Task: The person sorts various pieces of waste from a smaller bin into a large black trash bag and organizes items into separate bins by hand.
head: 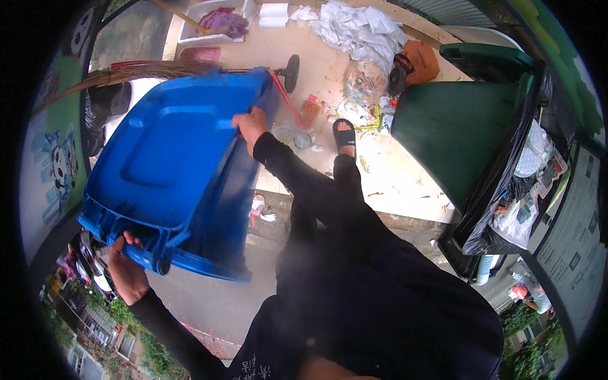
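Note:
My left hand (pixel 127 271) grips the bar handle (pixel 137 251) at the hinge end of a blue plastic wheelie bin (pixel 223 209). The bin's blue lid (pixel 164 147) is down, so the inside is hidden. My right hand (pixel 252 127) is closed over the lid's right edge, farther from me. A twig broom (pixel 142 72) lies across behind the bin's far end. Beside that end are a black wheel (pixel 292 73) and a thin red stick (pixel 286 97). My sandalled foot (pixel 344 137) stands on the tiles right of the bin.
At right stands a green wheelie bin (pixel 456 137) with a black liner and rubbish inside. Litter, a clear bag of waste (pixel 365 81) and white plastic sheeting (pixel 356 28) lie on the tiles. A step edge (pixel 403 221) crosses behind my foot. A person (pixel 534 292) is at lower right.

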The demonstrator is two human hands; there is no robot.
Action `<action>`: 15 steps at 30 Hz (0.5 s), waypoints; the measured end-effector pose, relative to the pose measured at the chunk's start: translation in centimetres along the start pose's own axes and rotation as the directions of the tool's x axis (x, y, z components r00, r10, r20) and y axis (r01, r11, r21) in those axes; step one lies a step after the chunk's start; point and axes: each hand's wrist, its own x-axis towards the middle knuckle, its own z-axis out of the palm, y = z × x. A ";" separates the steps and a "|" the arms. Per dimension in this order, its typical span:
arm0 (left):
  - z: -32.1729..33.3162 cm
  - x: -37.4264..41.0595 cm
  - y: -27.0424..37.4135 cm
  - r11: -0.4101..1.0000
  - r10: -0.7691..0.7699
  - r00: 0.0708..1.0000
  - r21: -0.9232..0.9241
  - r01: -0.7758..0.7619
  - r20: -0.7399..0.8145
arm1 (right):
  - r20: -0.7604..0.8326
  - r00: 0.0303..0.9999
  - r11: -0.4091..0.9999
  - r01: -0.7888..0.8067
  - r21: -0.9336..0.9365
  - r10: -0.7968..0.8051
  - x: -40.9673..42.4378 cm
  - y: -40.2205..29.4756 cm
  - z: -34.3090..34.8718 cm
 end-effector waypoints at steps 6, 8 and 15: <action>6.2 1.0 2.5 0.997 0.071 0.997 -0.037 -0.070 0.027 | 0.171 0.983 0.948 -0.116 0.297 0.067 0.2 -4.2 -3.1; 6.1 2.8 2.0 0.999 0.029 0.999 -0.031 -0.029 -0.016 | 0.158 0.983 0.950 -0.132 0.283 0.090 1.3 -1.7 -8.0; 6.2 2.3 1.1 0.973 0.083 0.930 0.232 0.003 -0.357 | 0.021 0.983 0.502 0.111 -0.858 -0.183 10.1 16.5 -24.4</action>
